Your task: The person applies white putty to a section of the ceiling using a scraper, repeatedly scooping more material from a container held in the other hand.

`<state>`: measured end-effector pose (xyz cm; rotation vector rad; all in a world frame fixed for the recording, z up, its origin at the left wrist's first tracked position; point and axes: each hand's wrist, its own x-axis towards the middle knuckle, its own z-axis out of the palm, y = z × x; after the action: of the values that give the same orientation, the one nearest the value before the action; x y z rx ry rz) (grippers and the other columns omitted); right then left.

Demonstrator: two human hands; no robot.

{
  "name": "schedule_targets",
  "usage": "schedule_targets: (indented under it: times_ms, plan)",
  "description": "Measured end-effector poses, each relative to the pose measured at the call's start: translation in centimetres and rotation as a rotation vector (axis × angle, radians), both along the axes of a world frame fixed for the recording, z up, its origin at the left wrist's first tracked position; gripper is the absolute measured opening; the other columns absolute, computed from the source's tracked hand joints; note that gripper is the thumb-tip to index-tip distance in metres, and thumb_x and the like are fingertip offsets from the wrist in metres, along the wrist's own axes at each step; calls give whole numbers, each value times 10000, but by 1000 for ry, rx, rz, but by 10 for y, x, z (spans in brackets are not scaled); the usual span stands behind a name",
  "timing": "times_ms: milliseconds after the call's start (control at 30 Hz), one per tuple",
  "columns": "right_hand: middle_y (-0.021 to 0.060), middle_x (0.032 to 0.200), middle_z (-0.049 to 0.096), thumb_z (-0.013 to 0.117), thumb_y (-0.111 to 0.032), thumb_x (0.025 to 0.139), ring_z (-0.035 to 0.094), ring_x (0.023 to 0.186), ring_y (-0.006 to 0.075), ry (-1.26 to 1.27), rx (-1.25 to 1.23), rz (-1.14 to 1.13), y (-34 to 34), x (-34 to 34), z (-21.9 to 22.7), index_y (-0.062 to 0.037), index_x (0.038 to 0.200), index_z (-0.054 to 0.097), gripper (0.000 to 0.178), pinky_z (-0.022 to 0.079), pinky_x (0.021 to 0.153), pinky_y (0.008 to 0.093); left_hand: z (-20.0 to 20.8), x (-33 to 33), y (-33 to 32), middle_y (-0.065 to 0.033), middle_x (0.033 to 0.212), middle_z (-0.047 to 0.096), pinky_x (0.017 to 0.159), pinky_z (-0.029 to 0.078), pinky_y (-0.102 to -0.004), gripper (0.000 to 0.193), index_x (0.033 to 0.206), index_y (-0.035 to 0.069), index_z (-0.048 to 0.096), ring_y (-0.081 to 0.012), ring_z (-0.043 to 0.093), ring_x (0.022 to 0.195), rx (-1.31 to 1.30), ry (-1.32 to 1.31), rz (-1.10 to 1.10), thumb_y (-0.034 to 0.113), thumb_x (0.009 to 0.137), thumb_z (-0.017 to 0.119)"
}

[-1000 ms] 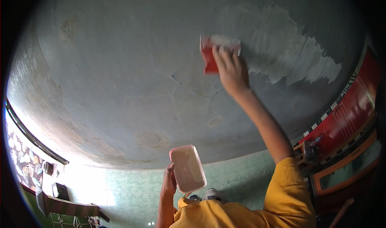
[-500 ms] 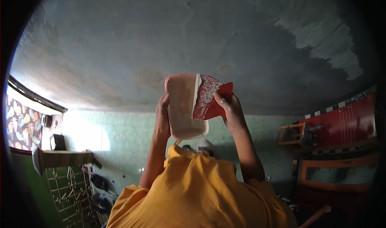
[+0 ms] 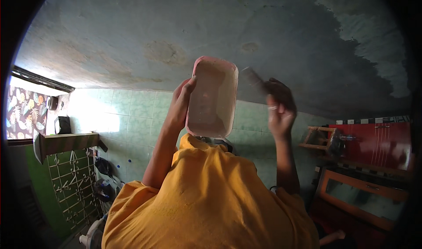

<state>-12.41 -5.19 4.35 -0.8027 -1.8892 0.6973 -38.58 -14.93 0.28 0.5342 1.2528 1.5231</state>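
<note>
My left hand [image 3: 182, 100] grips the left side of a pinkish rectangular tub [image 3: 234, 100], which is tilted so that its inside shows. A smooth pale layer, likely filler, coats the bottom of the tub. To the right of it, my right hand [image 3: 281, 110] is raised near the grey wall [image 3: 281, 33]. Closed in that hand is a putty spreader [image 3: 254, 78], seen nearly edge-on and smeared by motion. White smudges mark the fingers. The spreader is apart from the tub, and whether it touches the wall I cannot tell.
Lighter patches and stains mark the wall. Green tiles [image 3: 138, 128] cover the floor below. A wooden stool [image 3: 316, 138] and a red cabinet [image 3: 373, 145] stand at right. At left are a white metal rack [image 3: 72, 183] and a patterned curtain [image 3: 26, 110].
My right hand has lifted the red spreader off the tub's rim and swung it right and up toward the wall. The tub has risen slightly and shifted right in my left hand.
</note>
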Motion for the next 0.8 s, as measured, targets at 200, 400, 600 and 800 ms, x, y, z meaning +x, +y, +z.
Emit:
schedule_targets:
  times_ms: [200,400,600,800]
  plan:
    - [-21,1366,724,746,-79,823,605,1359,294,-436,486,259,2,48,-55,-221,1286,777,485,444,1144,546,8,25,4,-96,1238,669,938,528,-302,574,1374,-57,614,-139,628,1089,29,-84,-62,434,1084,546]
    - [101,1206,773,743,-18,871,745,1130,314,-539,332,272,17,115,-84,-70,1204,736,337,586,942,394,11,24,-3,-104,1254,681,997,516,-327,605,1405,-58,602,-167,637,1132,-2,-19,-1,443,1070,554]
    - [125,1029,770,727,-126,1017,725,872,144,-136,-208,37,33,103,-21,7,1134,657,191,562,790,300,28,52,-10,-121,1135,706,933,525,-333,771,1345,-80,623,-178,651,1052,-23,393,-33,593,971,657]
    - [102,915,769,754,-175,1003,706,793,121,-280,-141,63,50,97,5,4,1175,646,271,556,737,292,49,72,1,-168,1008,717,849,536,-387,878,1246,-78,659,-237,682,937,-115,711,-147,708,856,707]
